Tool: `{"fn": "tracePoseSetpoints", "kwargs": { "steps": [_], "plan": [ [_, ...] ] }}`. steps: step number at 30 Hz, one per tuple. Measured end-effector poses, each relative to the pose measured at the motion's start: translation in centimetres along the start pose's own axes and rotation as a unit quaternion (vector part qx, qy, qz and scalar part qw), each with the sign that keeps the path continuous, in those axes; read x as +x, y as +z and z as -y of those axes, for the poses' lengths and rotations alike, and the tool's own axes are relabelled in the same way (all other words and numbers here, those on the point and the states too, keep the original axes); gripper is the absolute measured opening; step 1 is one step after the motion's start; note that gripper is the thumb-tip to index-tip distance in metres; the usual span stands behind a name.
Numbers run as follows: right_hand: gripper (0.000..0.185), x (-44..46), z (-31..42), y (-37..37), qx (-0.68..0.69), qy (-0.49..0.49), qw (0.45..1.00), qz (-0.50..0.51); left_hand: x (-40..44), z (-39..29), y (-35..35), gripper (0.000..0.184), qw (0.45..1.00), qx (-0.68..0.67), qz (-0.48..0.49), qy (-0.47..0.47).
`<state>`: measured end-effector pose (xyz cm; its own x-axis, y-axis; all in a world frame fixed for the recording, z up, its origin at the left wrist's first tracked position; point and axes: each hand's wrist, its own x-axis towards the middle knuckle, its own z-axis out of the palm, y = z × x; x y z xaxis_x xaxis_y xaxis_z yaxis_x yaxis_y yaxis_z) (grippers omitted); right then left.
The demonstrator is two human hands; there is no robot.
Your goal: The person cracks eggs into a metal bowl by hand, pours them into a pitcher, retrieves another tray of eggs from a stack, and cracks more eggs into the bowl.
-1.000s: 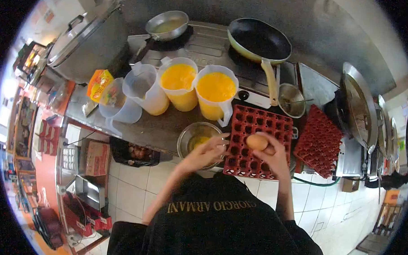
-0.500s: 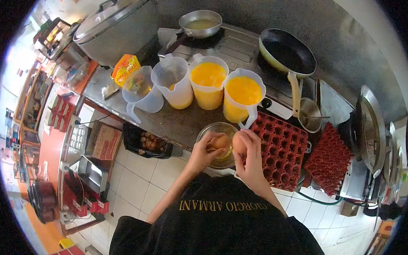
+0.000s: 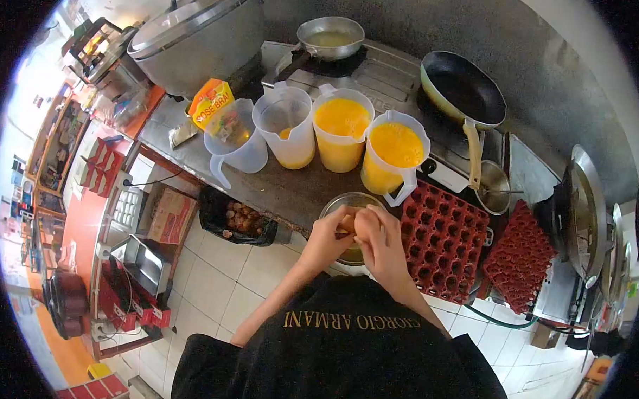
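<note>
My left hand is closed around a brown egg, whose shell shows partly between the fingers. A second brown egg is gripped in my right hand, close against the first. Whether either shell is whole or split I cannot tell. Both hands are over a clear glass bowl, which they partly cover. Beyond it stand plastic jugs: two hold yellow beaten egg, the nearer jug and its neighbour. Another jug has a little yellow at the bottom.
A red egg tray lies right of the bowl, with another red tray further right. A jug with a packet stands at left. Pans, a frying pan among them, sit on the stove. Below the counter is a black bin of eggshells.
My hands have come closer together over the bowl, bringing the two eggs side by side. The whole view has shifted slightly.
</note>
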<state>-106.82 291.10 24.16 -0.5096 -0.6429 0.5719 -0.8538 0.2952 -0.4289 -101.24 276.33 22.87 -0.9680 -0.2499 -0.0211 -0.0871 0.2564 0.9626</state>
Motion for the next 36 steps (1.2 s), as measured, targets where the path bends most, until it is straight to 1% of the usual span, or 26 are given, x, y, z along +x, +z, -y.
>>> {"fn": "tracePoseSetpoints", "kwargs": {
  "steps": [2,3,4,5,6,7,9,10,12,13,15,16,18,19,21,24,28,31,33,34,36],
  "plan": [
    [0.043,-0.4,-0.4,0.6,0.128,0.087,0.987,-0.033,0.3,0.1,-0.2,0.039,1.0,-0.022,0.01,0.013],
    [0.043,-1.0,-1.1,1.3,0.13,0.088,0.987,-0.032,0.2,0.2,-0.4,0.04,0.999,-0.042,0.019,0.022],
    [0.042,-1.9,-2.4,2.1,0.268,0.179,0.945,-0.054,0.3,0.5,-0.5,0.04,0.999,-0.042,0.02,0.02],
    [0.041,-2.0,-2.7,2.0,0.396,0.265,0.876,-0.075,0.4,0.8,-0.5,0.04,0.999,-0.027,0.022,0.035],
    [0.041,-1.9,-3.2,1.5,0.372,0.285,0.883,-0.035,0.5,0.9,-0.6,0.04,0.998,-0.012,0.025,0.05],
    [0.041,-1.6,-3.3,1.4,0.371,0.285,0.883,-0.036,0.6,0.9,-0.6,0.04,0.998,-0.011,0.026,0.051],
    [0.043,-1.2,-3.5,1.2,0.312,0.31,0.897,0.048,0.7,0.9,-0.6,0.035,0.997,-0.001,0.04,0.068],
    [0.043,-0.9,-3.7,1.2,0.312,0.31,0.897,0.047,0.7,1.0,-0.4,0.035,0.997,-0.001,0.04,0.068],
    [0.043,-0.5,-4.0,1.1,0.303,0.263,0.911,0.099,0.8,1.4,0.0,0.032,0.995,-0.078,0.011,0.059],
    [0.043,-0.4,-4.2,1.1,0.303,0.263,0.911,0.098,0.9,1.5,0.1,0.032,0.995,-0.078,0.011,0.059],
    [0.042,-0.4,-4.5,1.1,0.249,0.23,0.936,0.095,1.1,1.9,0.0,0.031,0.999,-0.002,0.012,0.052],
    [0.042,-0.4,-4.4,1.1,0.25,0.231,0.936,0.096,1.3,2.1,0.0,0.031,0.999,-0.002,0.012,0.051],
    [0.045,-0.1,-4.1,1.2,0.218,0.235,0.94,0.12,1.6,2.8,0.0,0.034,0.992,0.082,0.0,0.096],
    [0.045,-0.3,-4.2,1.6,0.218,0.235,0.94,0.121,1.7,3.1,0.2,0.034,0.992,0.082,-0.001,0.096],
    [0.044,-0.6,-4.4,2.5,0.185,0.19,0.961,0.078,1.9,3.6,0.7,0.034,0.986,0.081,-0.034,0.139],
    [0.042,-0.8,-4.1,2.8,0.158,0.214,0.962,0.07,2.1,3.8,0.9,0.033,0.989,0.091,-0.027,0.11],
    [0.04,-0.6,-4.0,2.6,0.144,0.207,0.966,0.064,2.3,3.6,0.5,0.033,0.989,0.079,-0.032,0.122],
    [0.043,-0.6,-4.1,2.2,0.125,0.196,0.968,0.09,2.5,4.0,0.3,0.037,0.988,0.087,-0.017,0.129],
    [0.043,-0.5,-4.1,2.2,0.119,0.158,0.979,0.057,2.5,3.8,0.1,0.043,0.985,0.089,0.008,0.147],
    [0.043,-0.6,-4.1,2.2,0.119,0.159,0.978,0.057,2.6,3.6,0.0,0.043,0.985,0.089,0.008,0.146],
    [0.04,-0.9,-4.3,2.2,0.157,0.266,0.949,0.067,2.7,2.7,-0.3,0.048,0.978,0.115,0.029,0.171]
  ]
}}
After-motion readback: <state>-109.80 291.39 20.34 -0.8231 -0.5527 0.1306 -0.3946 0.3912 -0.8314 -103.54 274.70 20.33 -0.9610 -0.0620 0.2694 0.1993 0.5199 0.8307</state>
